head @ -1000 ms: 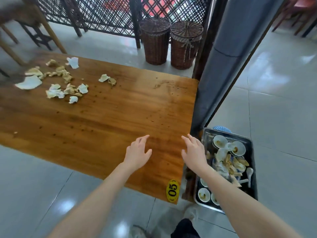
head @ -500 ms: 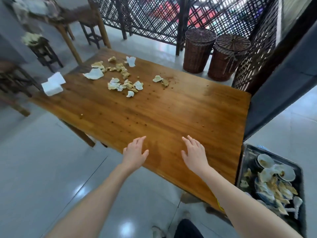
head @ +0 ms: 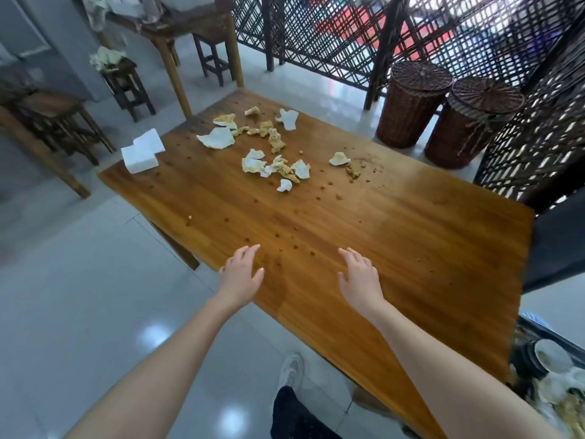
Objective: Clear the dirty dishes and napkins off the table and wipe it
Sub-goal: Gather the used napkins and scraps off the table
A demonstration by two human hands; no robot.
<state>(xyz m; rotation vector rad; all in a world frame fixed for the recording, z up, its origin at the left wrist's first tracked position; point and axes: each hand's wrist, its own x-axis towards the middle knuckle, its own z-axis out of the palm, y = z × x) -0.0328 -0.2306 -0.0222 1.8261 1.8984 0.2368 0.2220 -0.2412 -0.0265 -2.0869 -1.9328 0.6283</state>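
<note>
A wooden table [head: 395,248] fills the middle of the head view, dotted with crumbs. Several crumpled, stained napkins and food scraps [head: 272,153] lie scattered on its far half. A stack of clean white napkins [head: 141,155] sits at the far left corner. My left hand [head: 240,275] hovers at the near edge with fingers spread, holding nothing. My right hand [head: 359,278] hovers over the near part of the top, also spread and holding nothing. A bin of dirty bowls and spoons [head: 550,372] stands on the floor at the bottom right, partly cut off.
Two wicker baskets [head: 414,103] stand behind the table by a dark lattice screen [head: 332,36]. Wooden stools [head: 126,87] and another table [head: 177,23] are at the far left. A dark panel [head: 557,242] borders the table's right end. Glossy tiled floor lies on my left.
My view has swung left and moved along the table, so the napkin litter is nearer the centre and the dish bin has slid to the bottom right. Both hands stay spread and hold nothing.
</note>
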